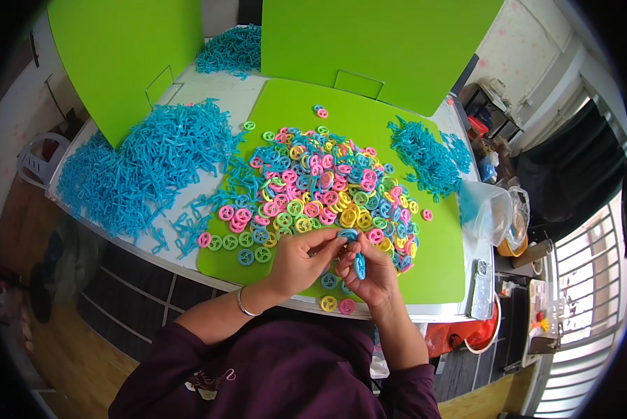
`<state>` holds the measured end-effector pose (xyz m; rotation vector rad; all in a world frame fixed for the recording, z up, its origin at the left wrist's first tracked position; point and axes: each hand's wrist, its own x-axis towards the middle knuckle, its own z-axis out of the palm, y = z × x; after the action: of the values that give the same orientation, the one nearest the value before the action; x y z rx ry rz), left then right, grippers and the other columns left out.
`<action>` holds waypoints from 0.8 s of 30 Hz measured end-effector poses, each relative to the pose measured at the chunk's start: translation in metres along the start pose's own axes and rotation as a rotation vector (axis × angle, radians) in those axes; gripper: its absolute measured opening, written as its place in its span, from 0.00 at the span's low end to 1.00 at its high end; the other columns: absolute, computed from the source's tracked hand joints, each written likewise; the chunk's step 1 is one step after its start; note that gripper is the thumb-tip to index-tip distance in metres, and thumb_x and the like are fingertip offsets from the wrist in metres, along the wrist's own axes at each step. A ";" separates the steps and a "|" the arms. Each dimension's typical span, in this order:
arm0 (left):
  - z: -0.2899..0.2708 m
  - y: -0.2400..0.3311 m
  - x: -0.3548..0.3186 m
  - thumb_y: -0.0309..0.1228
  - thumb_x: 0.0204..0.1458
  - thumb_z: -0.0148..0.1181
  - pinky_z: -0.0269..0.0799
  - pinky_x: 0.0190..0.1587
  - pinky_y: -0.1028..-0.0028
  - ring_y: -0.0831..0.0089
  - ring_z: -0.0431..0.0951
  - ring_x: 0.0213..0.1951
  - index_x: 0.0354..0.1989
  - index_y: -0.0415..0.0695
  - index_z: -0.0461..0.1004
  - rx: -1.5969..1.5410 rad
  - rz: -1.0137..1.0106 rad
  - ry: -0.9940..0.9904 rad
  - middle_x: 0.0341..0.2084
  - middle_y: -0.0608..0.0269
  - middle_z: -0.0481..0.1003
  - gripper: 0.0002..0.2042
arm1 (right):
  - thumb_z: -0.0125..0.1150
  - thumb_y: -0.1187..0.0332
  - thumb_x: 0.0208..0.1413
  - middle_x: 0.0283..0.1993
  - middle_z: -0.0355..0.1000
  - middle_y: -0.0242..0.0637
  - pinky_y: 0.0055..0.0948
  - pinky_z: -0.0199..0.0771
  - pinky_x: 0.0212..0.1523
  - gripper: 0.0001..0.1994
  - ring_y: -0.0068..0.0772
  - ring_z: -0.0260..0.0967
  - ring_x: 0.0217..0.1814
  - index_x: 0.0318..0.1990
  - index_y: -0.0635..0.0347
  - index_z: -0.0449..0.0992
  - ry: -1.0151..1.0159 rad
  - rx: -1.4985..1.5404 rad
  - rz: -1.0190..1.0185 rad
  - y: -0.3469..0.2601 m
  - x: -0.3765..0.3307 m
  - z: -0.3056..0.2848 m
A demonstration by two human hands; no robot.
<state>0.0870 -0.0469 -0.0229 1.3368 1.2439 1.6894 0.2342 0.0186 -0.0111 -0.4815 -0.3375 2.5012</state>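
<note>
Both my hands meet just over the front part of the green mat (219, 262). In my right hand (375, 277) are two small blue plastic wheels, one blue wheel (359, 267) standing on edge by the palm and another blue wheel (347, 234) at the fingertips. My left hand (301, 260) is closed, thumb and fingers pinched at the left edge of that upper wheel. Any small part between the fingertips is hidden. Behind the hands spreads a heap of spoked toy wheels (313, 185) in pink, yellow, green and blue.
Large piles of blue plastic pieces lie on the left (166, 150), with a smaller pile (425, 157) at the right. Green upright panels (369, 49) stand at the back. A phone (482, 283) and a clear plastic bag (484, 213) are by the right edge.
</note>
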 end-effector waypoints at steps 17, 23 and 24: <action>-0.011 0.003 0.003 0.22 0.57 0.52 0.73 0.29 0.82 0.83 0.76 0.25 0.42 0.34 0.76 -0.114 -0.071 -0.080 0.24 0.64 0.78 0.09 | 0.58 0.83 0.52 0.28 0.75 0.44 0.29 0.76 0.35 0.19 0.37 0.77 0.33 0.48 0.61 0.59 -0.003 -0.866 -0.400 -0.002 -0.005 0.018; -0.012 0.000 0.002 0.22 0.57 0.53 0.74 0.31 0.81 0.80 0.78 0.27 0.40 0.33 0.77 -0.049 -0.032 -0.064 0.25 0.60 0.79 0.08 | 0.58 0.83 0.52 0.28 0.75 0.44 0.26 0.76 0.35 0.19 0.35 0.77 0.34 0.48 0.62 0.59 -0.014 -0.722 -0.451 0.002 0.001 0.013; -0.012 0.001 0.002 0.22 0.57 0.52 0.74 0.32 0.81 0.80 0.78 0.28 0.42 0.34 0.77 0.051 0.064 -0.041 0.26 0.60 0.80 0.08 | 0.58 0.83 0.52 0.29 0.75 0.44 0.25 0.76 0.36 0.19 0.33 0.76 0.34 0.48 0.62 0.58 -0.020 -0.689 -0.425 0.002 0.001 0.013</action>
<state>0.0752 -0.0494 -0.0214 1.4487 1.2400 1.6751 0.2268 0.0156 0.0000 -0.5710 -1.1908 1.9295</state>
